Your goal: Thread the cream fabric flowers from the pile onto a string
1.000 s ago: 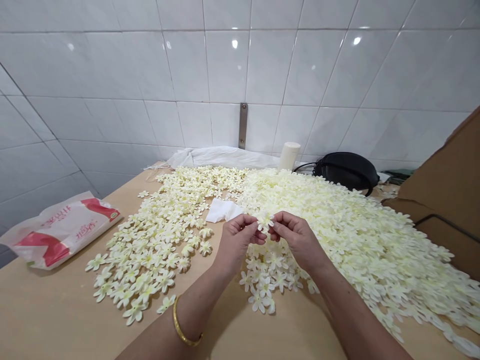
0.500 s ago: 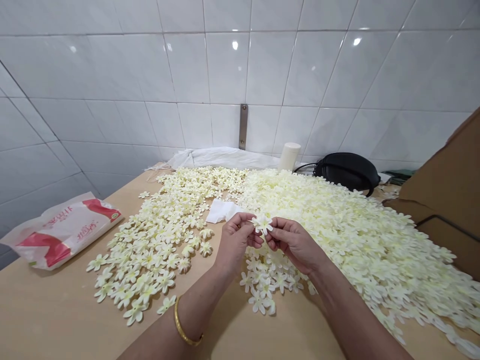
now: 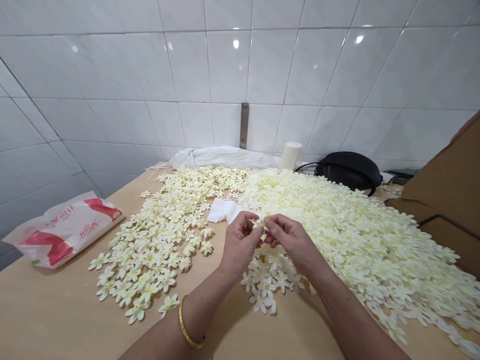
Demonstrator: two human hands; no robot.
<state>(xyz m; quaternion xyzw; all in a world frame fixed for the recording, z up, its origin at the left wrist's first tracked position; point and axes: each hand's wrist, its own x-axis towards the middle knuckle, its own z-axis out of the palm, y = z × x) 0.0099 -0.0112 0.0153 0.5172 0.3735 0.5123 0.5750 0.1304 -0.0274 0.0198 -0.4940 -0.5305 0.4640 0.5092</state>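
Note:
Both hands are raised over the light wooden table (image 3: 285,330). My left hand (image 3: 239,241) and my right hand (image 3: 288,240) pinch a small cream fabric flower (image 3: 261,226) between their fingertips, and the fingers hide much of it. A gold bangle (image 3: 187,322) circles my left wrist. Directly under my hands lies a small heap of cream flowers (image 3: 264,282). A looser spread of flowers (image 3: 161,240) lies to the left, and a much larger mass (image 3: 356,240) lies to the right. A white tissue (image 3: 222,210) lies just beyond my left hand.
A red-and-white plastic packet (image 3: 63,232) lies at the table's left. At the back are a white cloth (image 3: 225,157), a cream cylinder (image 3: 290,156) and a black bag (image 3: 348,171). A brown cardboard sheet (image 3: 446,200) stands at the right, with white tiles (image 3: 225,65) behind.
The flower, spread flat between my fingertips earlier, is now pinched and mostly hidden. My hands have drawn closer together around it.

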